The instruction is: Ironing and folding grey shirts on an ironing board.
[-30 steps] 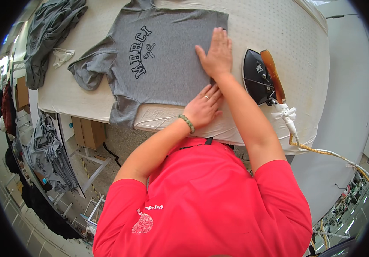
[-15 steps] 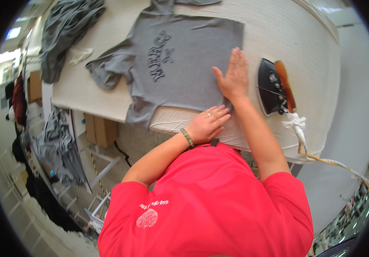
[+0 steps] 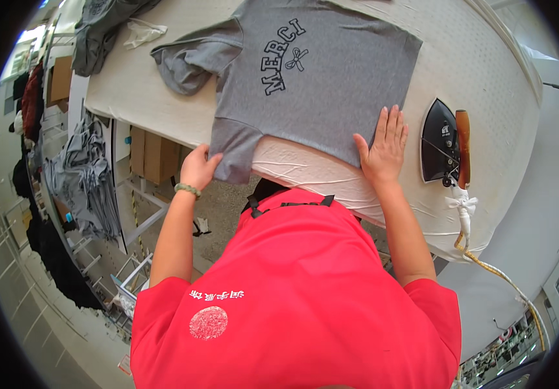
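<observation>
From the head view, here's the grey garment (image 3: 351, 84) spread on the padded table (image 3: 487, 71), long axis running left to right, dipping rightward, hem to the right! Left hand (image 3: 198, 170) pinches the sleeve (image 3: 236, 148); right hand (image 3: 384, 150), flat and wide open, gripping nothing, touches the hem corner, near the iron (image 3: 439, 139)

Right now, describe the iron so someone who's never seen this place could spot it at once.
Start at the big cream padded table with a grey printed garment spread on it. At the garment's right edge is the person's open right hand, and just right of that lies the iron. Its black pointed body and brown handle stand out from the grey cloth and cream surface.
</observation>
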Action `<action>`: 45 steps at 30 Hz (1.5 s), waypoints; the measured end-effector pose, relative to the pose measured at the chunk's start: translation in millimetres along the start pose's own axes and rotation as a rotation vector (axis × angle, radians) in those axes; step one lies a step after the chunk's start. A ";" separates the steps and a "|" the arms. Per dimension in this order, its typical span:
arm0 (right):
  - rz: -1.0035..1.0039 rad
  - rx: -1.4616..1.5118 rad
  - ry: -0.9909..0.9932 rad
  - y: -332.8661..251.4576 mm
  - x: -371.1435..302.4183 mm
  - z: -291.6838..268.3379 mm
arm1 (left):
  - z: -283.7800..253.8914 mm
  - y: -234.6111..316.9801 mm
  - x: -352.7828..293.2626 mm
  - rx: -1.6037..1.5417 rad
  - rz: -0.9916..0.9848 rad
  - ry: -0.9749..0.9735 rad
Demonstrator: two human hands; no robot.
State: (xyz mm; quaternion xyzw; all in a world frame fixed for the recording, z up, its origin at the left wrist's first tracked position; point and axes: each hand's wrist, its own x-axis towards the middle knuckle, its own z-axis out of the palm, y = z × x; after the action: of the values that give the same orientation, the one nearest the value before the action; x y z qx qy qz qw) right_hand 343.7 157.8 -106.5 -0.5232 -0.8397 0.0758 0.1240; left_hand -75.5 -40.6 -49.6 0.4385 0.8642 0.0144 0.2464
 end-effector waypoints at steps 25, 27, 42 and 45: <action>-0.230 -0.004 -0.032 -112.7 109.5 -38.0 | -12.4 22.8 78.8 -0.958 -0.213 -0.014; -0.415 0.362 -0.140 -176.1 155.9 -15.8 | -8.2 29.8 74.2 -0.761 -0.215 0.010; -1.185 -0.130 -0.667 -311.5 288.5 47.3 | -10.7 31.4 81.2 -0.304 -0.191 0.317; -1.163 -0.183 -0.651 -321.9 289.1 45.7 | -13.7 28.4 80.0 -0.286 -0.176 0.305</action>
State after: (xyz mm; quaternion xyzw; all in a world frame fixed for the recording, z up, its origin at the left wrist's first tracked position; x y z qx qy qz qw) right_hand -68.1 275.4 -30.3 0.0554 -0.9824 0.0792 -0.1596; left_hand -99.8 40.7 -63.8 0.3149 0.9155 0.1811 0.1730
